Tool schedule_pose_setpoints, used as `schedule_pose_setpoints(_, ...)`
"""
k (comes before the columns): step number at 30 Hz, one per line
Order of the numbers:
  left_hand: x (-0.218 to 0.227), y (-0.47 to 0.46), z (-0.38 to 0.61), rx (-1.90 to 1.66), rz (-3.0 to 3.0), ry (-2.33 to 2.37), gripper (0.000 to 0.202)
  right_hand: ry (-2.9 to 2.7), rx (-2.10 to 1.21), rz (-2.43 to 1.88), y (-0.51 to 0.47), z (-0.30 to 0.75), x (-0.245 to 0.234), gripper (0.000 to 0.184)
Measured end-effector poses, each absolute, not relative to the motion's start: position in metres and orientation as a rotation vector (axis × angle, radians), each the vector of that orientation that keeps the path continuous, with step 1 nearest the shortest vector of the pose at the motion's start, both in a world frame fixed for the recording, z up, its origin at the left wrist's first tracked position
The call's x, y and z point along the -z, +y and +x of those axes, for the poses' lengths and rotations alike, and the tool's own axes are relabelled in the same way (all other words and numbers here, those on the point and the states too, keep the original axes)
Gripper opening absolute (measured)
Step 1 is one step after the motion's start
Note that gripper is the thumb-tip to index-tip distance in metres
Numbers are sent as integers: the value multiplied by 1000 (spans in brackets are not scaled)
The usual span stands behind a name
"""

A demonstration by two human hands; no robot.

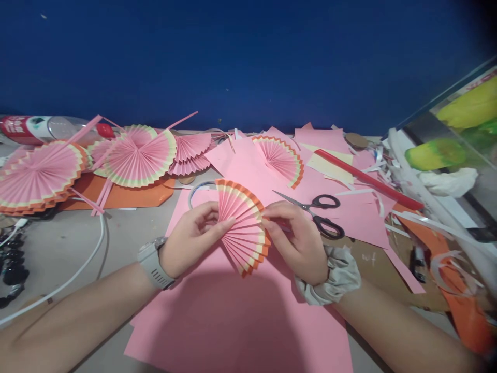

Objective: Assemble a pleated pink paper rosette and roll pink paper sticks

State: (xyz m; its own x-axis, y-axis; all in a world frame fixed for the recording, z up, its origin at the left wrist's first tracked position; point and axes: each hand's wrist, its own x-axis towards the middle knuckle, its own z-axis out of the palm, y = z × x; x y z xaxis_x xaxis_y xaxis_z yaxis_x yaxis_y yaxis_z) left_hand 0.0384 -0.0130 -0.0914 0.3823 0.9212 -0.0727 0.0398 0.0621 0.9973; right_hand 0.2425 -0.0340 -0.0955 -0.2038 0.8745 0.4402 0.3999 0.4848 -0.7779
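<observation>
Holding a half-round pleated paper fan, pink with a pale-yellow band and orange rim (245, 228), the person had it between both hands. Left hand (198, 235) was clamped on its narrow inner end, thumb over the pleats, other fingers mostly behind. Right hand (297, 241) pinched the orange rim, thumb and forefinger. Hands apart from each other, fan bridging the gap, over a large flat pink paper sheet (240, 321) on the grey counter (73, 238).

Status, judged from how things lay: pleating and coloured edging done on this piece, spread to roughly half a circle, not closed into a full one. Couldn't tell if its pleats were glued.

Similar orange-rimmed pink fan (279, 160) lay beyond the hands, also only part-round. Well left of the left hand, a yellow-rimmed pink pleated paper rosette (137, 158) and an orange-rimmed one (37, 171) looked fully round, so further along than the held piece.

Black-handled metal scissors (306, 206) lay just beyond the right hand, not gripped. Ring-shaped tape roll (190, 198) sat just beyond the left hand, partly hidden. Long red bar (368, 178) was farther out, right of the right hand.
</observation>
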Motion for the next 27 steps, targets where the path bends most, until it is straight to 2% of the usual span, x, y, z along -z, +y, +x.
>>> schedule_pose_setpoints(5,88,-10,41,-950,1250,1018,23,-1686,-931,-1069,-33,242,95,46)
schedule_pose_setpoints(6,88,-9,41,-969,1223,1020,25,-1726,-955,-1103,-32,242,93,43)
schedule_pose_setpoints(9,88,-8,40,-976,1173,1056,25,-1834,-868,-1301,-29,240,90,17)
schedule_pose_setpoints(11,90,-8,39,-957,1135,1090,27,-1793,-832,-1395,-26,240,90,24)
schedule_pose_setpoints(13,92,-7,39,-971,1080,1101,36,-1707,-876,-1384,-25,241,92,23)
schedule_pose_setpoints(17,94,-5,39,-1124,978,1069,27,-1542,-913,-1322,-23,243,94,21)
schedule_pose_setpoints(22,95,-4,37,-1116,936,1024,31,-1412,-997,-1305,-23,244,94,23)
schedule_pose_setpoints(25,96,-3,36,-1218,912,944,20,-1440,-933,-1343,-23,246,93,26)
schedule_pose_setpoints(27,97,-2,34,-1248,922,939,24,-1471,-893,-1349,-24,247,92,27)
